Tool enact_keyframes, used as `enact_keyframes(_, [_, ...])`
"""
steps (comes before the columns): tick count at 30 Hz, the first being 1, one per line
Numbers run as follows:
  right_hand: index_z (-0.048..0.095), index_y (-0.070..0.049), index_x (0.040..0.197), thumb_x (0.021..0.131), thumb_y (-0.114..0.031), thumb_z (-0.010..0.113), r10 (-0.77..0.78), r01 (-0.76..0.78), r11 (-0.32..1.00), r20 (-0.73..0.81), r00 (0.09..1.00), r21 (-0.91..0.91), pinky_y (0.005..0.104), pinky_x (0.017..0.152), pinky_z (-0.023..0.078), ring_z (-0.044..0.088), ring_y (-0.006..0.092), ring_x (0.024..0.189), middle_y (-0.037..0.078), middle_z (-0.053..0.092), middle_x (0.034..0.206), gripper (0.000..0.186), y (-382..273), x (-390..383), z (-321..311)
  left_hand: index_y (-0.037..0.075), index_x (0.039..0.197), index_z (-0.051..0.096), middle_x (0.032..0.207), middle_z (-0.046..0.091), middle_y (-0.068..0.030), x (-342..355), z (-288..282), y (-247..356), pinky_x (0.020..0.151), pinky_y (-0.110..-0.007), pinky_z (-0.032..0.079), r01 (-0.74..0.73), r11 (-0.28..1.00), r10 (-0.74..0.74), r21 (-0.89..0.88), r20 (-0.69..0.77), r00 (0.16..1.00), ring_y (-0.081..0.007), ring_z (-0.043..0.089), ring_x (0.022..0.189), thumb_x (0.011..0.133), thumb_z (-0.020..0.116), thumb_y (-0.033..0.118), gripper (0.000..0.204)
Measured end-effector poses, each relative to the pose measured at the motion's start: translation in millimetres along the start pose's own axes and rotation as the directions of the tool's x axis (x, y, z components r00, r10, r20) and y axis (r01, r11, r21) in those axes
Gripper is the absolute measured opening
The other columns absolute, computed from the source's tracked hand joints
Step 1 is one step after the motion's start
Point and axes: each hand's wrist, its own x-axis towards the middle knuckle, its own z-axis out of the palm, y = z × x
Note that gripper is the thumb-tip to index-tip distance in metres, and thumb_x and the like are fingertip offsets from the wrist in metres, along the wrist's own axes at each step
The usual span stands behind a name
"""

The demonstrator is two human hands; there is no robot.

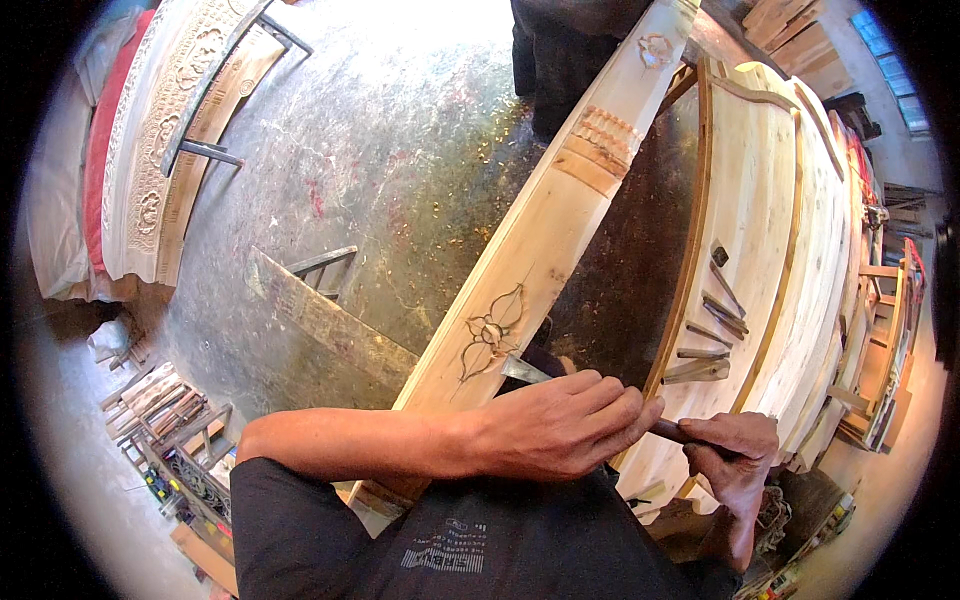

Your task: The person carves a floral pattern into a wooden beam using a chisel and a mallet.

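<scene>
Currently, left hand [555,425]: we see it at the lower centre, fingers curled together over the chisel [523,370].
Right hand [735,445]: at the lower right, we see thumb and fingers closed on the brown handle.
Blade: just below centre, by the dark-lined flower [487,335]; we cannot tell whether it cuts.
Long board [520,235]: we follow it from upper right to lower centre.
Loose tools [723,314]: we see several right of centre, on a pale panel [745,190].

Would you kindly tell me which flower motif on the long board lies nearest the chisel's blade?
The dark-outlined near flower, right beside the chisel blade; the far flower sits beyond the carved band.
</scene>
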Motion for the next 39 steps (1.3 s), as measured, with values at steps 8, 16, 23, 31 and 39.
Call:
enact_keyframes(8, [0.084, 0.001, 0.107, 0.083, 0.008, 0.081, 0.131, -0.135, 0.984, 0.048, 0.990, 0.112, 0.0246, 0.051, 0.047, 0.067, 0.0100, 0.057, 0.010, 0.074, 0.069, 0.026, -4.7, 8.5, -6.3, -0.013, 0.144, 0.057, 0.110, 0.060, -0.0143, 1.9, 0.8, -0.5, 0.079, -0.035, 0.054, 0.056, 0.996, -0.055, -0.072, 0.011, 0.998, -0.0244, 0.062, 0.093, 0.089, 0.062, 0.015, 0.063])
enact_keyframes(16, [0.083, 0.007, 0.100, 0.082, 0.005, 0.078, 0.144, -0.161, 0.968, 0.099, 0.985, 0.193, 0.0244, 0.044, 0.052, 0.067, 0.0131, 0.051, 0.013, 0.075, 0.070, 0.019, -2.1, 42.6, -20.9, -0.015, 0.146, 0.054, 0.121, 0.061, -0.0199, 1.8, 3.4, 0.1, 0.090, -0.040, 0.056, 0.153, 0.985, -0.152, -0.082, 0.013, 0.988, -0.0301, 0.065, 0.102, 0.090, 0.062, 0.012, 0.062])
enact_keyframes(23, [0.084, 0.005, 0.106, 0.083, 0.006, 0.080, 0.163, -0.205, 0.964, 0.236, 0.958, 0.168, 0.0242, 0.047, 0.050, 0.067, 0.0119, 0.054, 0.012, 0.075, 0.071, 0.024, 13.8, 80.6, -34.6, -0.015, 0.147, 0.053, 0.131, 0.059, -0.0236, 4.8, 1.6, -3.1, 0.094, -0.042, 0.056, 0.216, 0.974, -0.217, -0.074, -0.012, 0.976, -0.0328, 0.065, 0.107, 0.090, 0.062, 0.010, 0.063])
enact_keyframes(31, [0.085, 0.001, 0.107, 0.078, 0.002, 0.088, -0.216, 0.208, 0.976, 0.195, 0.957, 0.058, 0.0269, 0.051, 0.048, 0.068, 0.0139, 0.057, 0.011, 0.077, 0.073, 0.029, 5.0, 76.8, -36.3, -0.013, 0.145, 0.057, 0.128, 0.063, -0.0216, 2.9, -2.3, -2.0, 0.089, -0.040, 0.057, 0.158, 0.987, -0.156, 0.027, -0.068, 0.985, -0.0315, 0.067, 0.105, 0.090, 0.066, 0.011, 0.061])
enact_keyframes(39, [0.083, 0.006, 0.107, 0.085, 0.001, 0.084, 0.022, -0.055, 0.965, 0.128, 0.991, 0.257, 0.0251, 0.050, 0.052, 0.069, 0.0135, 0.058, 0.013, 0.076, 0.074, 0.023, 12.3, 41.7, -24.4, -0.013, 0.145, 0.058, 0.127, 0.063, -0.0211, 1.7, -4.3, 1.1, 0.085, -0.037, 0.055, 0.091, 0.995, -0.090, 0.050, -0.029, 0.996, -0.0290, 0.066, 0.103, 0.092, 0.065, 0.013, 0.060])
